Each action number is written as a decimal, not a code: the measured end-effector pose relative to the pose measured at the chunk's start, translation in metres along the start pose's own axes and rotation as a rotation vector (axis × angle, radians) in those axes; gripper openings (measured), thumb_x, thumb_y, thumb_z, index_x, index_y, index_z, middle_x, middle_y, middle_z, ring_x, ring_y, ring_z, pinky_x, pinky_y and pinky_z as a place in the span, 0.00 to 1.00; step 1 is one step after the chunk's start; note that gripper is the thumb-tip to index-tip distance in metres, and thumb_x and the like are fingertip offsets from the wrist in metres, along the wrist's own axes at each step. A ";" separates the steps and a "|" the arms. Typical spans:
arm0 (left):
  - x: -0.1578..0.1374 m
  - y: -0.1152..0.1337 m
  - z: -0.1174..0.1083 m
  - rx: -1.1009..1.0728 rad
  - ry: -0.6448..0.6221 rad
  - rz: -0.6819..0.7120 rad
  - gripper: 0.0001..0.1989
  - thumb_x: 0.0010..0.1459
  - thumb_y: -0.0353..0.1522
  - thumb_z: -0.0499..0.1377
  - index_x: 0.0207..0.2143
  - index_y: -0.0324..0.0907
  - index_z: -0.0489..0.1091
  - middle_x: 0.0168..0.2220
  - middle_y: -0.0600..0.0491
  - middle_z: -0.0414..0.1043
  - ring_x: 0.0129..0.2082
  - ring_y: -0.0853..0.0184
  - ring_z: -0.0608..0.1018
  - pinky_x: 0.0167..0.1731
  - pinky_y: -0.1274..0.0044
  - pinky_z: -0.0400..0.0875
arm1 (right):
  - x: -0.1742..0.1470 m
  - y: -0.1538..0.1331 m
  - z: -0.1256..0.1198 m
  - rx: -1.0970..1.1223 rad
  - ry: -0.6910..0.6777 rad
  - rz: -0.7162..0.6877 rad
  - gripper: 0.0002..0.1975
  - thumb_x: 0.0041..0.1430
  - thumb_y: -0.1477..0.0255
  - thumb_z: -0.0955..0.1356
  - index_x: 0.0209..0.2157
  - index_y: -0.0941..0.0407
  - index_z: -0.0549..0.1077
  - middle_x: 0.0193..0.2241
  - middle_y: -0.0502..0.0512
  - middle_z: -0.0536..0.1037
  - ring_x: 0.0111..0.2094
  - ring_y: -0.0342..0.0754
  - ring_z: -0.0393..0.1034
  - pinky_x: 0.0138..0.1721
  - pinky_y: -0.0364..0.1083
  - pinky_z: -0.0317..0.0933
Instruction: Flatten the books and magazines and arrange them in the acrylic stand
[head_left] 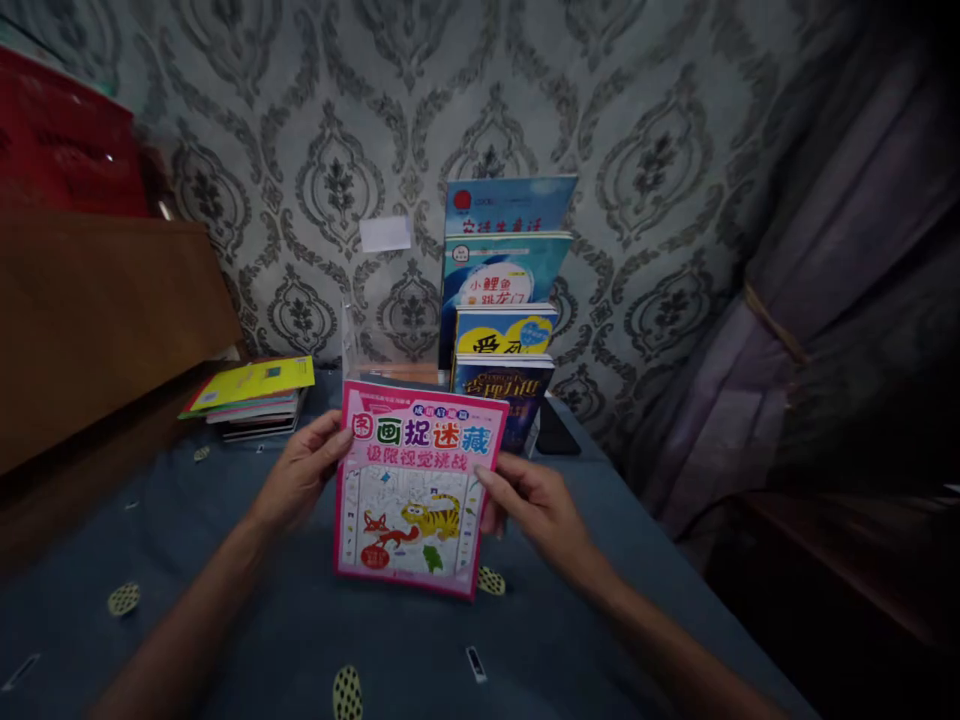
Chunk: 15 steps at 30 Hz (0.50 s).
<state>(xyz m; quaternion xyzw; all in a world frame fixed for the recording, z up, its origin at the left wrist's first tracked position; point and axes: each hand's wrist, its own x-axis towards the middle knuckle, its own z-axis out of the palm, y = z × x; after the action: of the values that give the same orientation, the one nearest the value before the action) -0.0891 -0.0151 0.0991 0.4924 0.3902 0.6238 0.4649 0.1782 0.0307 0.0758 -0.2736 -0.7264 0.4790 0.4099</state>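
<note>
A pink picture book [420, 490] with a fox and a striped cat on its cover is held upright between both hands, front facing me. My left hand [304, 465] grips its upper left edge, thumb on the cover. On the right edge, my right hand [536, 505] has its thumb over the cover and fingers behind. Just beyond the book stands a clear stand [349, 335], its lower part hidden. In the stand's right side several books rise in steps, with a dark blue book [506, 385] at the front and a blue book [514, 205] at the back.
A stack of books with a yellow book [259, 382] on top lies at the left. Beside it is a wooden cabinet [105, 330] bearing a red box [67, 140]. A dark flat object [556, 430] lies right of the stand. A tied curtain [750, 330] hangs at the right.
</note>
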 end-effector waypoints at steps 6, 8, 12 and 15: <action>-0.022 0.006 -0.026 0.223 -0.143 0.002 0.25 0.60 0.52 0.62 0.45 0.42 0.80 0.43 0.46 0.81 0.47 0.55 0.80 0.48 0.69 0.74 | -0.015 -0.014 0.009 -0.278 0.025 -0.216 0.21 0.70 0.57 0.61 0.28 0.54 0.71 0.23 0.50 0.76 0.25 0.44 0.72 0.28 0.42 0.63; -0.028 0.003 -0.031 0.261 -0.194 -0.046 0.26 0.62 0.53 0.58 0.47 0.42 0.80 0.45 0.46 0.81 0.49 0.55 0.79 0.52 0.66 0.72 | -0.018 -0.009 0.012 -0.285 -0.031 -0.160 0.23 0.72 0.56 0.59 0.26 0.54 0.70 0.21 0.50 0.75 0.24 0.44 0.71 0.28 0.42 0.63; -0.031 0.007 -0.034 0.355 -0.194 -0.056 0.26 0.65 0.52 0.54 0.52 0.44 0.77 0.50 0.47 0.79 0.51 0.56 0.77 0.55 0.65 0.70 | -0.013 -0.003 0.012 -0.276 -0.025 -0.141 0.23 0.71 0.54 0.59 0.28 0.54 0.69 0.21 0.49 0.74 0.23 0.44 0.71 0.27 0.42 0.63; -0.023 0.015 -0.036 0.523 -0.206 -0.043 0.25 0.64 0.51 0.55 0.54 0.46 0.74 0.51 0.48 0.77 0.49 0.57 0.77 0.51 0.67 0.73 | -0.003 -0.001 0.009 -0.302 -0.016 -0.150 0.22 0.70 0.54 0.59 0.30 0.54 0.69 0.22 0.50 0.75 0.24 0.45 0.71 0.27 0.43 0.64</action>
<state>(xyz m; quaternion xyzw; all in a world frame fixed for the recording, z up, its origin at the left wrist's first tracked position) -0.1254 -0.0425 0.0999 0.6482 0.4988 0.4386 0.3724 0.1719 0.0237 0.0742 -0.2732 -0.8117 0.3346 0.3931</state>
